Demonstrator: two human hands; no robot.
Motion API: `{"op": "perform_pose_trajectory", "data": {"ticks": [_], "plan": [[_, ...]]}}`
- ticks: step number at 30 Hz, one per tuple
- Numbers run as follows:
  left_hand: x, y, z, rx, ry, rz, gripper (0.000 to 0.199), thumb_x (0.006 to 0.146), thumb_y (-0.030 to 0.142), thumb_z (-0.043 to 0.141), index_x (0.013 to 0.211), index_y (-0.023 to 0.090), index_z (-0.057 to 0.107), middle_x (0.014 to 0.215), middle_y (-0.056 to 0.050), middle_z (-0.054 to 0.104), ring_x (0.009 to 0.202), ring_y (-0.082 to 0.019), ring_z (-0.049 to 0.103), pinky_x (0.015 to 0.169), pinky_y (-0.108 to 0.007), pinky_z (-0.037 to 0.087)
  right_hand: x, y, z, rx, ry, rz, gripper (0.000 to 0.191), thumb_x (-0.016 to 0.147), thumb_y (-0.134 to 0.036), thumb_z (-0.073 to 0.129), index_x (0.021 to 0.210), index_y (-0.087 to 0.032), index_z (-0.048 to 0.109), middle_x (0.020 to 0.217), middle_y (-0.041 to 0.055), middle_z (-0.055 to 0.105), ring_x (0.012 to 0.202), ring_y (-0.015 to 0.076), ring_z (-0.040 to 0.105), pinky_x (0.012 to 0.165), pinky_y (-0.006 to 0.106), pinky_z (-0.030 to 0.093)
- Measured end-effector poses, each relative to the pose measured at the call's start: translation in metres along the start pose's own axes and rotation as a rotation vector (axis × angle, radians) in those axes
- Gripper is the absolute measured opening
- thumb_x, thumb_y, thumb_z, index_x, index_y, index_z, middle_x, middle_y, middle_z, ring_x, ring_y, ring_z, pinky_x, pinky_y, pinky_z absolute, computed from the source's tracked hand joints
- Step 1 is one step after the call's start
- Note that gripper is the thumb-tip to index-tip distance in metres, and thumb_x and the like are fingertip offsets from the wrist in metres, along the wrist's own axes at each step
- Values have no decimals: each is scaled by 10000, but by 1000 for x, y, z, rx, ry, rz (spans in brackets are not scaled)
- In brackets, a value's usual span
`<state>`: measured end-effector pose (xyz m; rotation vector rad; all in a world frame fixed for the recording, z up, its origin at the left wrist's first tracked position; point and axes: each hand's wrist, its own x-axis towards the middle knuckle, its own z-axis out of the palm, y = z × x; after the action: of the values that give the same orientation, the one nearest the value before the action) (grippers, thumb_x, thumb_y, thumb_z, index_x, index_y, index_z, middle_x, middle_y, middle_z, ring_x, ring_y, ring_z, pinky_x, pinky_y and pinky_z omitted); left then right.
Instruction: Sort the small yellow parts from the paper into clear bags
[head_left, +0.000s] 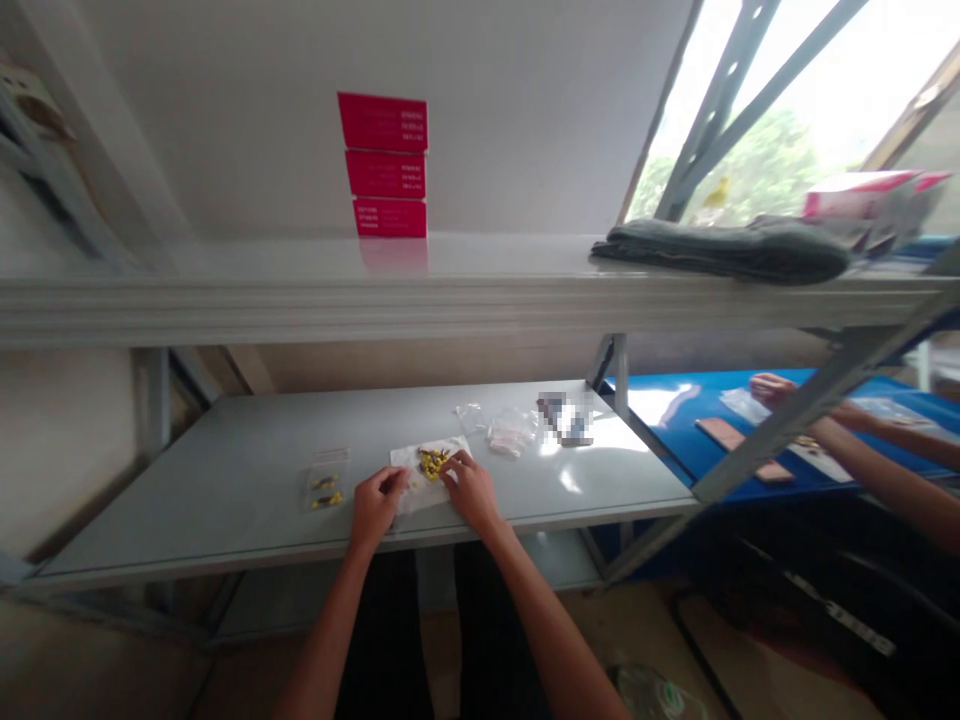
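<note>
A small pile of yellow and dark pieces lies on a white sheet near the front edge of the grey table. My right hand is at the right side of the pile, its fingertips closed together at the pieces. At the sheet's left edge my left hand is closed, thumb and fingertips together; what they hold, if anything, is too small to make out. Left of it lies a clear bag with several yellow and dark pieces inside.
Clear plastic bags lie behind and right of the sheet. Above runs a shelf bearing red boxes and a folded grey cloth. At a blue table on the right, another person's hands work.
</note>
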<state>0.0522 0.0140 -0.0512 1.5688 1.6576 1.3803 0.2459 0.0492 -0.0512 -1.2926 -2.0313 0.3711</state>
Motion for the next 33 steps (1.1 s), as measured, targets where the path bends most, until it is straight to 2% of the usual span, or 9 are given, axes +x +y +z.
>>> {"op": "perform_pose_trajectory", "data": {"ticks": [4, 7, 17, 20, 23, 25, 27, 30, 33], "plan": [[0, 1, 0, -5, -37, 28, 380, 855, 518, 606, 887, 174, 764, 803, -60, 772, 758, -229, 705, 732, -303, 527, 7, -8, 3, 284, 64, -58, 120, 907, -160, 613, 887, -216, 718, 972, 42, 695, 844, 169, 652, 770, 261, 498], [0, 0, 0, 0, -39, 42, 381, 850, 516, 610, 888, 172, 768, 846, -70, 781, 790, -237, 709, 751, -310, 531, 11, -15, 8, 432, 24, -131, 118, 891, -160, 627, 828, -206, 715, 889, 33, 720, 841, 176, 656, 808, 283, 507], [1, 1, 0, 4, -41, 35, 363, 852, 506, 615, 901, 183, 773, 910, -72, 787, 863, -248, 713, 795, -319, 534, 3, -26, 8, 482, -79, -220, 201, 962, -228, 567, 895, -223, 757, 965, 55, 735, 942, 192, 674, 878, 312, 512], [1, 2, -1, -6, -19, 17, 385, 851, 519, 610, 910, 173, 769, 869, -70, 783, 824, -243, 714, 771, -312, 534, 3, -19, 4, 490, -23, -190, 209, 969, -242, 544, 1006, -251, 750, 1074, 49, 713, 990, 198, 657, 876, 313, 511], [0, 0, -1, -17, 7, -12, 409, 846, 534, 604, 905, 162, 764, 836, -74, 778, 791, -242, 713, 746, -308, 530, 1, 14, -19, 375, 170, -84, 262, 953, -208, 511, 1118, -257, 708, 1140, 51, 681, 969, 207, 630, 840, 323, 505], [0, -1, -1, -16, 12, -20, 410, 845, 535, 602, 897, 162, 762, 836, -76, 778, 791, -242, 711, 745, -305, 524, -6, 51, -46, 159, 355, 18, 289, 925, -164, 482, 1112, -223, 694, 1141, 73, 671, 1030, 233, 583, 921, 365, 464], [0, 0, -1, -18, 6, -22, 407, 842, 535, 603, 894, 163, 759, 839, -76, 776, 800, -245, 709, 747, -304, 519, -16, 90, -76, -102, 451, 133, 313, 881, -127, 469, 1100, -201, 681, 1182, 89, 653, 1093, 261, 530, 969, 396, 416], [0, 0, 0, -22, 0, -21, 401, 845, 531, 599, 896, 164, 753, 834, -75, 773, 805, -248, 704, 744, -305, 512, -30, 134, -110, -396, 363, 292, 378, 806, -79, 484, 1137, -184, 636, 1185, 105, 635, 1041, 270, 522, 886, 362, 410], [0, 0, 0, -8, 7, -9, 390, 851, 525, 595, 898, 171, 750, 823, -70, 769, 793, -245, 697, 734, -304, 505, -35, 151, -121, -538, 243, 335, 353, 809, -98, 495, 1136, -169, 607, 1147, 117, 639, 998, 273, 530, 850, 344, 403]]}}
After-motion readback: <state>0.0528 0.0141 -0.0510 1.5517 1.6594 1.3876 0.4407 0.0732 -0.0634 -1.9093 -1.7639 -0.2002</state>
